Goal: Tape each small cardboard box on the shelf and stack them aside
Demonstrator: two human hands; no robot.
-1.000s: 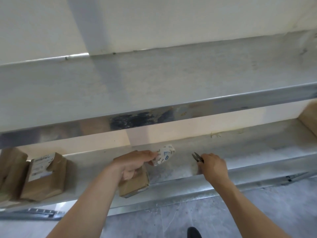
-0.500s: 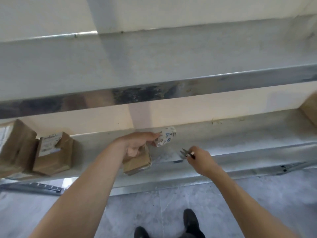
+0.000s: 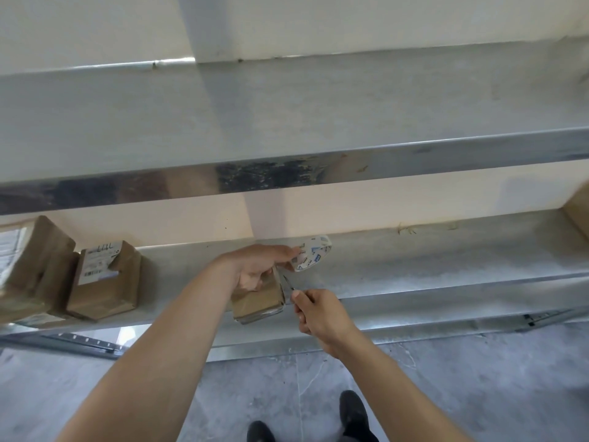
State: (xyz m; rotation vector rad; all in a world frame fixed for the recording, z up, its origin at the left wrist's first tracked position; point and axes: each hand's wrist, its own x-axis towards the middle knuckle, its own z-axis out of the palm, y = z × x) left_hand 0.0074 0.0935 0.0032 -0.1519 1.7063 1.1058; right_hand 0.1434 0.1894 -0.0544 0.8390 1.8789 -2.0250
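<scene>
Moved in since half a second back: right hand [image 3: 318, 314], fingers curled round a small dark cutter [image 3: 288, 282] whose tip now points up at the gap between the tape roll [image 3: 312, 253] and the box [image 3: 258, 301], instead of sitting out to the right over bare shelf. Left hand [image 3: 258, 266] pretty much unchanged, pressing down on the small cardboard box while pinching the roll at its rim with fingertips. Box right at the front lip of the lower shelf [image 3: 446, 266], one corner poking slightly past the edge, shiny tape already over its near end. Roll printed white with blue logo patches, too small and blurry to read. Off to the left, two more brown boxes: a labelled box [image 3: 102, 282] with a white sticker, barcode and rows of print, not legible, touching a bigger box [image 3: 32, 266] at the frame edge, also carrying a white label. Loads of open shelf to the right of the hands, running to a brown carton edge [image 3: 578, 212] at far right. Upper shelf [image 3: 287, 122] overhanging above, so headroom kinda tight. Black shoes [image 3: 353, 413] on grey floor below.
</scene>
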